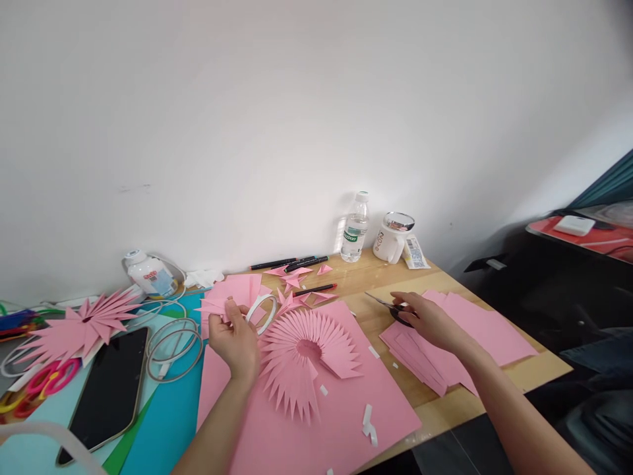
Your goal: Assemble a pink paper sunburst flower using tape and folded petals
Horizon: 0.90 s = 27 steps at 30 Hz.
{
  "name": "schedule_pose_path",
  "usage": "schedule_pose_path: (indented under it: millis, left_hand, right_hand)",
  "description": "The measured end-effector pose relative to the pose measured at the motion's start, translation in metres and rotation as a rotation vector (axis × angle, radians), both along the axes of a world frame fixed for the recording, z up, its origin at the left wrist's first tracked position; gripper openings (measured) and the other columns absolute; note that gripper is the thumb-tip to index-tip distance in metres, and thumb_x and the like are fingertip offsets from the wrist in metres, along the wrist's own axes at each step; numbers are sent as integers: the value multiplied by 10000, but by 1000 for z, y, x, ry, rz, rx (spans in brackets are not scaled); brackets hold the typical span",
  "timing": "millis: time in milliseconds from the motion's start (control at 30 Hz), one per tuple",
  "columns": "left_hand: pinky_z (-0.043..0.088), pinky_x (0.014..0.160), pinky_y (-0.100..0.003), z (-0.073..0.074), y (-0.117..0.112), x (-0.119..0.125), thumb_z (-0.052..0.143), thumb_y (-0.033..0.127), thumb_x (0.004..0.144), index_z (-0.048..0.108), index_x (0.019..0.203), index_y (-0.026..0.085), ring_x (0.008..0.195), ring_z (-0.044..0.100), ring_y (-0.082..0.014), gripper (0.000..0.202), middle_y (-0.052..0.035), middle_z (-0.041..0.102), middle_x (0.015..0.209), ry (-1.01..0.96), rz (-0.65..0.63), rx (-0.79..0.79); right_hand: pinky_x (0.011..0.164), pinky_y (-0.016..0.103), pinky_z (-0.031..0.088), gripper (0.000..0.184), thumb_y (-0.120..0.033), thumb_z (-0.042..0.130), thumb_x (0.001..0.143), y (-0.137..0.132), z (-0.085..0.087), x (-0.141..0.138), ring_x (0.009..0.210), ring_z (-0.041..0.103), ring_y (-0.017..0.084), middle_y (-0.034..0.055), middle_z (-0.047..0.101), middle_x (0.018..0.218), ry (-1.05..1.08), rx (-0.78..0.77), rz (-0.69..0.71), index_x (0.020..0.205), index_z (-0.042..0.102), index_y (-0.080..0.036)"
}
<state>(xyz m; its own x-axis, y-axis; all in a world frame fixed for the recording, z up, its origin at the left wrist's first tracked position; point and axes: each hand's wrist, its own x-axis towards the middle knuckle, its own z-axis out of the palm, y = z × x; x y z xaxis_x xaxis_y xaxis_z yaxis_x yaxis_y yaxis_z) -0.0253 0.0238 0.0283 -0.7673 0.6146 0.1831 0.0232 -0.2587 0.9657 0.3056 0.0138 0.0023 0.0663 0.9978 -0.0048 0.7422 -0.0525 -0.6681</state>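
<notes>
- Currently left hand (235, 340) pinches a folded pink piece (213, 306), which sticks out toward its 10 o'clock.
- White tape ring (254, 307) sits against left fingers, between 1 and 2 o'clock; can't tell if gripped.
- Right hand (420, 316) grips black-handled scissors (401, 318), blades toward 10 o'clock.
- Pleated pink fan (297, 376) lies between hands on a large pink sheet (346, 442): left hand's 4 o'clock, right hand's 8.
- Pink offcuts (413, 363) on the worktop (544, 373), right hand's 6 o'clock.
</notes>
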Motion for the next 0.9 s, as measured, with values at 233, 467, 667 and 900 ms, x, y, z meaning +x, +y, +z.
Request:
schedule_pose_path:
  millis: [233,467,667,900]
  left_hand:
    - [254,270,-162,4,3,0,668,403,709,539,759,159,284,397,-30,280,65,544,591,-340,-177,15]
    - [313,320,-181,3,3,0,708,433,678,563,786,155,327,436,-42,332,55,555,624,-386,-285,97]
    - [353,375,-204,3,1,3,727,427,672,524,660,155,374,442,-45,339,41,572,665,-387,-407,164]
    - [400,448,-223,3,-1,6,683,419,732,498,642,164,419,458,-62,327,29,584,656,-345,-539,173]
  right_hand:
    - [852,392,468,407,-474,658,747,3,9,-20,953,595,208,65,633,1052,1131,-13,143,1089,622,-255]
    - [871,411,438,375,-562,605,761,15,28,-54,881,570,153,17,533,1185,1331,26,221,1054,601,-327]
    - [699,284,414,482,-372,734,668,17,52,-103,712,480,112,18,523,943,933,4,525,1087,536,-240]
    - [587,211,289,162,-70,505,657,25,65,-148,639,352,96,-44,396,715,283,111,756,769,483,-184]
